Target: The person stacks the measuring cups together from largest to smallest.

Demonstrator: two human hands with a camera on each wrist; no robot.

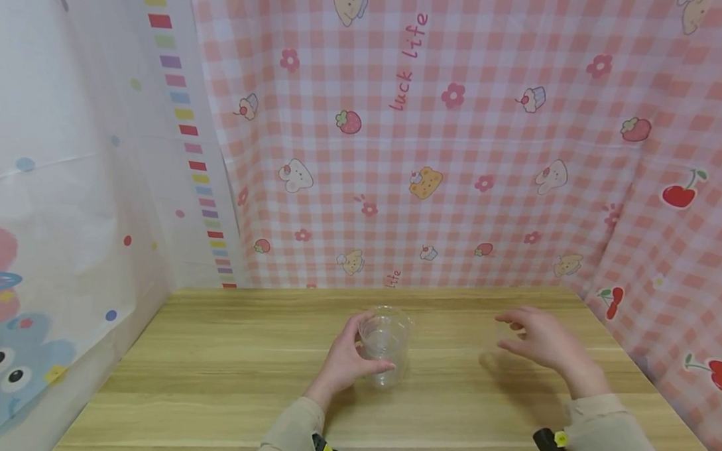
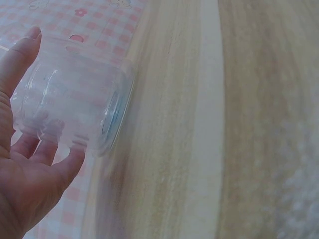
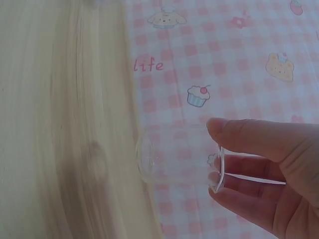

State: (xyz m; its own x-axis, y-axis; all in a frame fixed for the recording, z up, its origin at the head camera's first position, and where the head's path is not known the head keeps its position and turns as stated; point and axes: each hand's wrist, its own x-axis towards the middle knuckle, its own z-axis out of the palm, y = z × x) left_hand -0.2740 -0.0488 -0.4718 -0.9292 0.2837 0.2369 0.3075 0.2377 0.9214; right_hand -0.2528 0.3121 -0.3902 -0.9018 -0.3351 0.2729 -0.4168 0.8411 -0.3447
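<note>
A wide clear plastic cup [image 1: 386, 349] stands on the wooden table, mouth upward. My left hand [image 1: 347, 358] grips it from the left side. In the left wrist view the thumb reaches along one side of that cup [image 2: 75, 94], and the fingers touch its opposite wall. To the right, my right hand [image 1: 539, 338] is raised over the table and pinches a small clear cup. The right wrist view shows this small cup [image 3: 179, 154] more plainly, its rim between thumb and fingers. In the head view it is barely visible.
The wooden table [image 1: 230, 367] extends around both hands. A pink checked cloth [image 1: 393, 153] with printed figures hangs along the back and right. On the left hangs a pale printed sheet [image 1: 57, 195]. The right hand casts a shadow on the table.
</note>
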